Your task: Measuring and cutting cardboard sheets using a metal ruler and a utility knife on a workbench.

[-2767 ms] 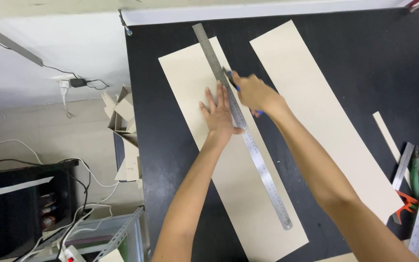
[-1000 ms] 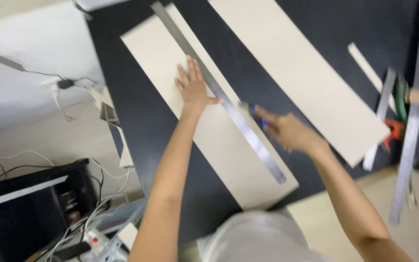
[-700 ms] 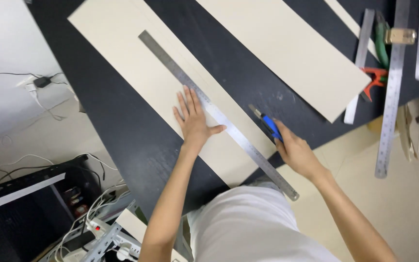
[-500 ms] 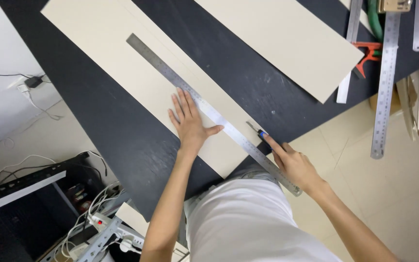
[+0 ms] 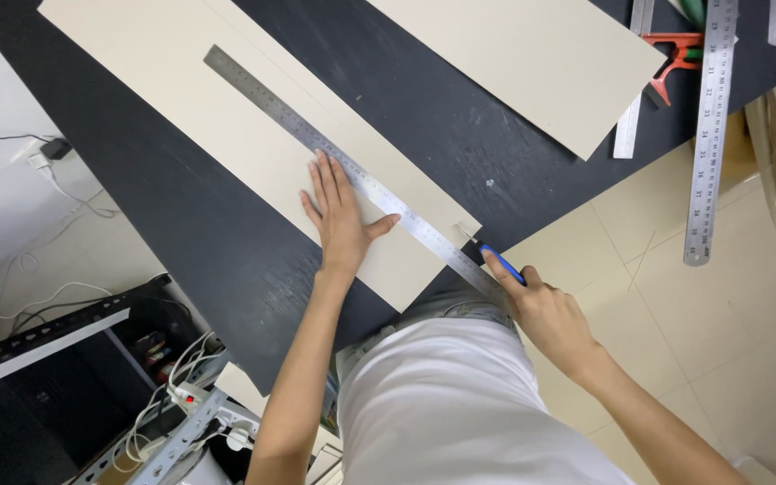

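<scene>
Partly hidden under the right hand [image 5: 545, 310], the blue utility knife [image 5: 501, 263] shows only its blue front and a thin blade tip; the rest of the handle is buried in the closed fist clamped around it. That blade tip sits just past the near corner of the long cream board [image 5: 226, 135], right against the edge of the steel ruler [image 5: 352, 171]. The ruler lies diagonally along the board, and its near end disappears beneath the knife hand. The left hand [image 5: 339, 216] presses flat on the board, fingers spread, thumb touching the ruler's edge. Both board and ruler rest on the black table [image 5: 181, 242]. A second cream board [image 5: 532, 54] and another ruler [image 5: 709, 135] are cut off at the top.
</scene>
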